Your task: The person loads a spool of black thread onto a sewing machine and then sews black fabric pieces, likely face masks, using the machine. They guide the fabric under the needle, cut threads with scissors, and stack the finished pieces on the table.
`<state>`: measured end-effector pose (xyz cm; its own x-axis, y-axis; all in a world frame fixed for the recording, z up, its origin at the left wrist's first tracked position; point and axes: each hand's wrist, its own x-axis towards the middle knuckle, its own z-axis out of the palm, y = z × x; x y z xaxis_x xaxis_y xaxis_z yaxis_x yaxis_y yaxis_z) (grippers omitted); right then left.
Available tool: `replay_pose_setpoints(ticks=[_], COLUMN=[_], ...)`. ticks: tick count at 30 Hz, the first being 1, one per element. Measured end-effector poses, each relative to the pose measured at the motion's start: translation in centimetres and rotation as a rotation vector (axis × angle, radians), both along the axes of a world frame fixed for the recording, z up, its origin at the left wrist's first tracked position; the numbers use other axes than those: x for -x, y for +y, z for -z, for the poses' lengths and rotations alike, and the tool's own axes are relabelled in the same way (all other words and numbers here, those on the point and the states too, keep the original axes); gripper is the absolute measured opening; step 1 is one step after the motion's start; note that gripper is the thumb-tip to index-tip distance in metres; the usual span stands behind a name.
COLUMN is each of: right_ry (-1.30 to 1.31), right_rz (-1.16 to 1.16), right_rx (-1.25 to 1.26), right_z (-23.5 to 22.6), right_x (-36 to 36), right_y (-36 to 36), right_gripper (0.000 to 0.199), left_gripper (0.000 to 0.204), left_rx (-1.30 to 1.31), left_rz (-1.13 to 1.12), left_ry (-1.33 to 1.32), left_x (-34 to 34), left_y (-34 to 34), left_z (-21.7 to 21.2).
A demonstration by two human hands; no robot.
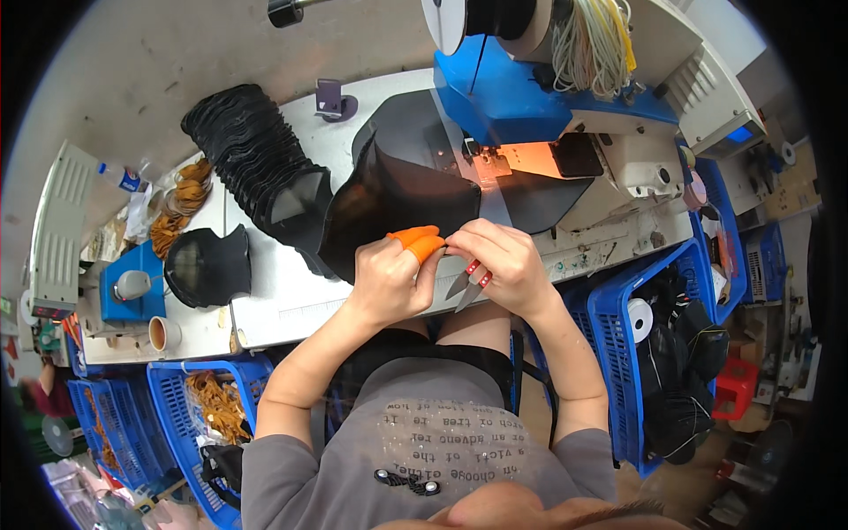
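The grey shirt (353, 468) lies nearest, with both forearms reaching forward from it to the desk (291, 314). The work in hand seems to be fine handling, perhaps of a thread, by the lower edge of the large black piece (397, 199), which stands up on the desk before the sewing machine (508, 97). A next move would call for a steady pinch, with blades clear of that piece.

Elbows are bent, wrists turned inward, fingertips meeting. The left hand (390, 274), 2 fingers in orange covers (427, 246), has its grip narrowed to a pinch; what it holds I cannot tell. The right hand (503, 265) also pinches, its curled fingers carrying red-handled scissors (458, 285), blades hanging down-left.
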<state>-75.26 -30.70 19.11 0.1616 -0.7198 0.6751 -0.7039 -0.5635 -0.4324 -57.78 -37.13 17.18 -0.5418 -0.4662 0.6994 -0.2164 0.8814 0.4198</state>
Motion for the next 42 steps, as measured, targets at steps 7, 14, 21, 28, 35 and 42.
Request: replay_pose_setpoints(ticks=[7,14,21,28,35,42], right_ry=[0.019,-0.224,-0.291,-0.047,-0.113,-0.035], right_rz=[0.03,-0.016,-0.058,-0.015,-0.025,-0.008], right_rx=[-0.037,-0.134,-0.205,-0.051,-0.118,-0.146], right_z=[0.3,1.1,0.4,1.0,1.0,0.0], right_x=[-0.2,0.2,0.4,0.1,0.1,0.1], right_y=[0.1,0.1,0.2,-0.4,-0.3,-0.2], right_gripper=[0.023,0.02,0.016,0.039,0.038,0.033], left_gripper=[0.018,0.016,0.015,0.015,0.017,0.016], left_rx=[-0.005,-0.009,-0.041,-0.035,-0.059,-0.069], left_rz=[-0.023,-0.006,0.003,-0.018,-0.012,-0.01], left_ry=[0.002,0.009,0.011,0.011,0.006,0.028], left_x=[0.2,0.1,0.1,0.2,0.1,0.5], left_y=[-0.2,-0.4,-0.4,-0.4,-0.2,-0.3], left_z=[0.4,0.5,0.4,0.3,0.2,0.0])
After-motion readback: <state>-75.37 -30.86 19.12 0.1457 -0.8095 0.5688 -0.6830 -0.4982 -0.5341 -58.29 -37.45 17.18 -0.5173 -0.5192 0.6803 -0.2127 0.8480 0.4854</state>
